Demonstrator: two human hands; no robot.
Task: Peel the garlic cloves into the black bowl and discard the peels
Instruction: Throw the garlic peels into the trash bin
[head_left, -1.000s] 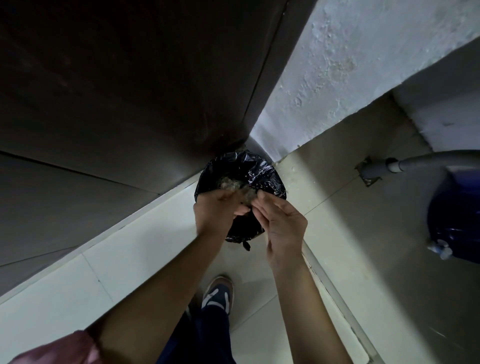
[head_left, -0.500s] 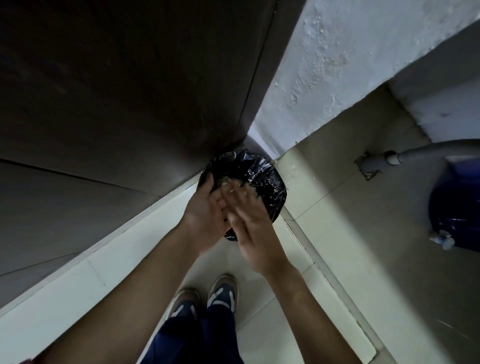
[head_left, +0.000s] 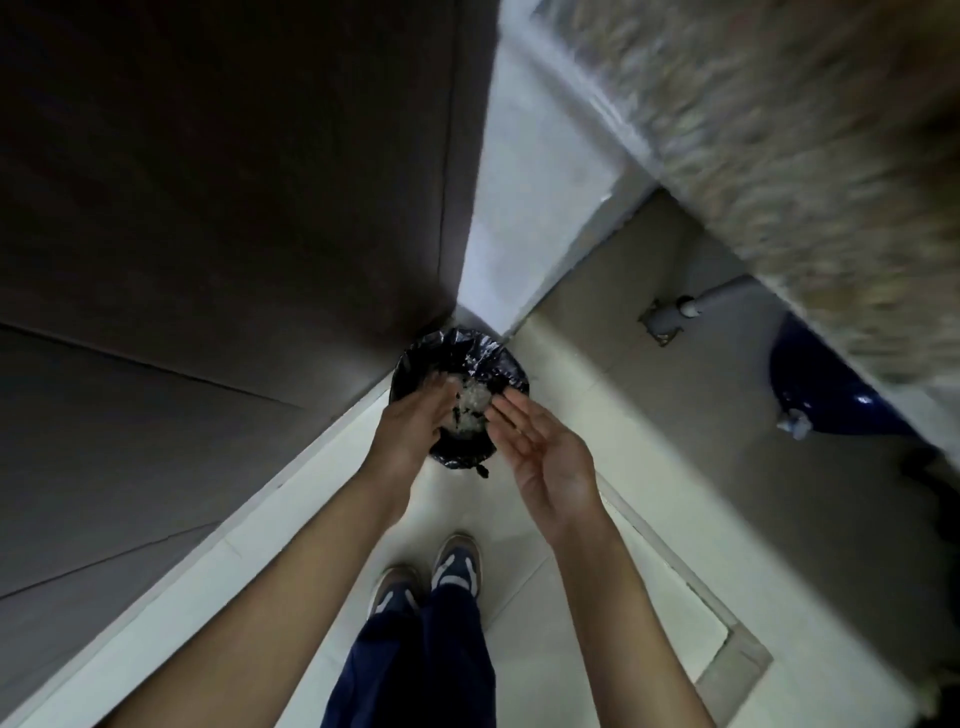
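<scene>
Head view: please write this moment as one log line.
left hand: open, over round bin lined with black plastic bag | right hand: open, by its rim | thin pale peels: inside bin

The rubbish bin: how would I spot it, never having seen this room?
Find the floor corner where the dark panelled wall meets the white wall. The bin stands there, under the person's left hand and right hand. Unlike the blue container to the right, it is round and lined with crinkly black plastic.

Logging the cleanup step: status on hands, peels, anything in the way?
Hands: left hand and right hand open, apart, over black-lined bin. Pale peels visible in bin between them. Nothing between hands and bin.
</scene>
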